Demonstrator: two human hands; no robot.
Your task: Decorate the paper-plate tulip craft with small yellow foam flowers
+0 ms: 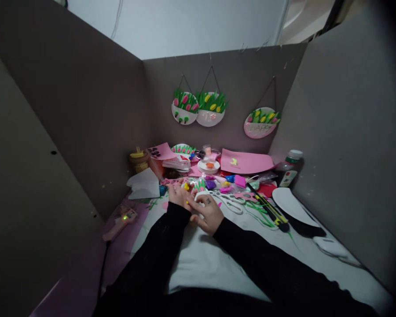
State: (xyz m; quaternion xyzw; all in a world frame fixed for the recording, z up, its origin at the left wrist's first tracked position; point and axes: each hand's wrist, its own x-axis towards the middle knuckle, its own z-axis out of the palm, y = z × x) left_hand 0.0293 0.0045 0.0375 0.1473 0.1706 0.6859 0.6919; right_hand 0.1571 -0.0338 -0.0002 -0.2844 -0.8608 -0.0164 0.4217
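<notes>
- A yellow bit (187, 202), tiny and bright, lay mid-frame on the left hand (178, 197), at a fingertip of the right hand (209, 214).
- A larger yellow piece (186, 186) showed just above it, by the left fingers; whether they gripped it could not be told.
- The right hand's fingers were spread, clenched on nothing.
- A creased white cloth (211, 262) covered the lower middle; grey panels (231, 97) enclosed three sides.
- Tulip-decorated plates (212, 118) hung at upper centre.
- White scissors (232, 204) lay right of the hands, a yellow-and-black tool (270, 209) farther right.
- A pink sheet (254, 163) and bottle (288, 165) stood behind, right of centre.
- The fingers partly hid the clutter beyond.
</notes>
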